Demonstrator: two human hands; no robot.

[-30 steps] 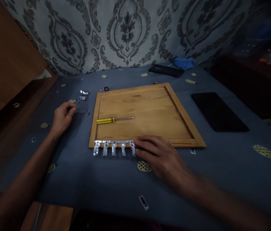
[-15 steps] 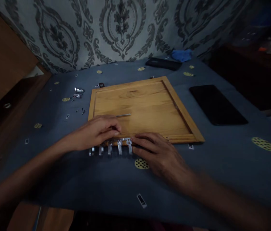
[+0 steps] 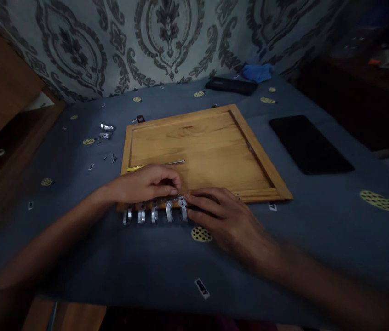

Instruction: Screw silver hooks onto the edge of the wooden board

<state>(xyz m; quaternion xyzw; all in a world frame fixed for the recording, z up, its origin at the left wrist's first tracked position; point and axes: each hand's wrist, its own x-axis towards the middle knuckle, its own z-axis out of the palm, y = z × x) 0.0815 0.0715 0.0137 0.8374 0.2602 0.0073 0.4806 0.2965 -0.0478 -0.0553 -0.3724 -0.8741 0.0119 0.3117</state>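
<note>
Along the near edge of a framed wooden board [image 3: 194, 147] sits a row of several silver metal hooks [image 3: 169, 211]. My left hand [image 3: 153, 184] is closed in a pinch just above the rightmost hook [image 3: 182, 209]. Between its fingertips is something tiny and thin that looks like a small screw, mostly hidden. My right hand [image 3: 229, 218] presses its fingers against that same hook from the right, and its thumb is out of sight. Behind my left hand, a screwdriver [image 3: 135, 168] with a yellow handle lies on the board, its shaft pointing right.
Loose silver hooks [image 3: 106, 131] and several small screws [image 3: 113, 158] lie left of the board on the blue patterned cloth [image 3: 128, 271]. A black tablet-like slab [image 3: 310, 145] is at right. Farther back are a dark case [image 3: 231, 86] and a blue cloth [image 3: 258, 72].
My left hand has shifted slightly right, bringing its pinched fingertips over the rightmost hook. More of the screwdriver's yellow handle shows. My right hand stays at the hook; the view has tilted a little.
</note>
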